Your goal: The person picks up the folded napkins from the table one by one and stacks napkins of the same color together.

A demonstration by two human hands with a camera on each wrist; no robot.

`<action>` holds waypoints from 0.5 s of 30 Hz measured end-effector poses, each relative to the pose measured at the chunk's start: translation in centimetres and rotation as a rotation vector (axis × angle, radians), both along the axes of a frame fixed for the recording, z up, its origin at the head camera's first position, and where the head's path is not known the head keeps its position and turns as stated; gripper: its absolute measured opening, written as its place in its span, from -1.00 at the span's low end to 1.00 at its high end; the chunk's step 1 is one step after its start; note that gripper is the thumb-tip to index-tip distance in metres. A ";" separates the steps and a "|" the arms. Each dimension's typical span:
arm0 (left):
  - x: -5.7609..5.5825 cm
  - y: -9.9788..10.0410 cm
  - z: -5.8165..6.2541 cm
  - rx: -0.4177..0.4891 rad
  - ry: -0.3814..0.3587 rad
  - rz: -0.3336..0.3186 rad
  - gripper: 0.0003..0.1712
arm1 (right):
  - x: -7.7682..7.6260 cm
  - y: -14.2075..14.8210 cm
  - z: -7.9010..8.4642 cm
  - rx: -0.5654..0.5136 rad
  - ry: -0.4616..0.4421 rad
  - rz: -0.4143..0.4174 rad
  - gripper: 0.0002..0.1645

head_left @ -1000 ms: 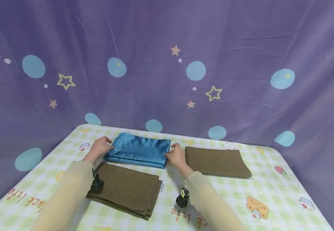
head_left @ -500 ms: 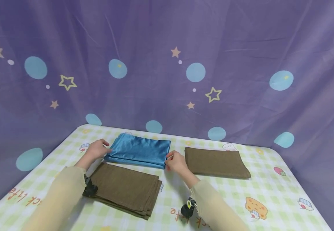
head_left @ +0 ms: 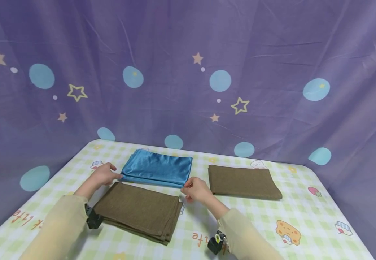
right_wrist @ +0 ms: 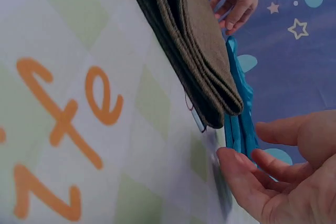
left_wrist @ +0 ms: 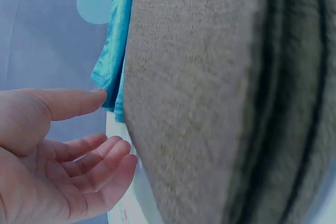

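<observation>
Folded blue cloth [head_left: 158, 167] lying flat on the checked bench [head_left: 319, 211], just behind a stack of folded brown cloths [head_left: 139, 209] and to the left of another folded brown cloth [head_left: 243, 181]. At the blue cloth's front left corner, left hand [head_left: 103, 175] with grip wide; at its front right corner, right hand [head_left: 198, 190] with grip likewise parted, contact impossible to tell.

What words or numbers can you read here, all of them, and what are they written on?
"life": tablecloth, left side, upside down in the head view.
"fe": tablecloth, right wrist view; the nearby strokes are unclear or cut off.
Beside "life", more letters: partly hidden by the left sleeve, can't be read.
I see no readable numbers or brands.
</observation>
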State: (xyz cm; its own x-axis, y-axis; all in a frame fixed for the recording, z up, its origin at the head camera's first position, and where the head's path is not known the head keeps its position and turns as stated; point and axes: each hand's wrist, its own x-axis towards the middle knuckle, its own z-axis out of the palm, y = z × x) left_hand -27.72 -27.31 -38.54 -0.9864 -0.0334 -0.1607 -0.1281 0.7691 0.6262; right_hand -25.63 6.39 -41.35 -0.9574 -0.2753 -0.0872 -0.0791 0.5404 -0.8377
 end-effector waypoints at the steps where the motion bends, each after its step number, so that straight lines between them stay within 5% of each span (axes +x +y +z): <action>1: 0.1 -0.1 0.0 0.006 -0.010 -0.005 -0.42 | 0.1 0.0 0.0 0.002 -0.013 0.006 -0.81; 8: 0.8 -0.3 0.0 0.047 -0.115 -0.021 -0.52 | 0.9 -0.2 0.2 0.048 -0.046 0.076 -0.73; 15: 1.0 -0.1 -0.3 0.039 -0.138 -0.043 -0.54 | 1.4 -0.3 0.4 0.073 -0.038 0.099 -0.64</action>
